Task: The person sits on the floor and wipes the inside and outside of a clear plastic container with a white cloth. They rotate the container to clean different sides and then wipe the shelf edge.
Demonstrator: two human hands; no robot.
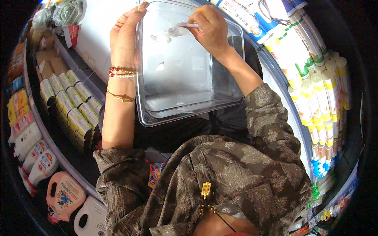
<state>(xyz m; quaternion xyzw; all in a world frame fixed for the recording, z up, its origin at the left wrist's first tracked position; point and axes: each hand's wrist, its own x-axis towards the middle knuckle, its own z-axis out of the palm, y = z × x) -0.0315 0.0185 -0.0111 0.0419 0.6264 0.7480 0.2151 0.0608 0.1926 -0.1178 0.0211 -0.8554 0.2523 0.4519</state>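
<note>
A clear plastic bin (177, 85) is tilted in front of me, its opening towards me. My left hand (127, 32) grips the bin's left rim near the top corner, the thumb on the edge. Over the bin's inside, my right hand (211, 31) pinches a crumpled whitish tissue or thin wipe (177, 30) between thumb and fingers. The loose end of this wipe hangs to the left, near the bin's upper inner wall; whether it touches the plastic I cannot tell. Small marks show on the bin's bottom.
Shelves curve around both sides. On the left stand stacked yellow-labelled cans (73, 103), white bottles (44, 165) and a pink jug (65, 193). To the right are packs of noodles (236, 14) and several yellow-and-white cylindrical packages (319, 91). A colourful packet (155, 174) lies low beside my body.
</note>
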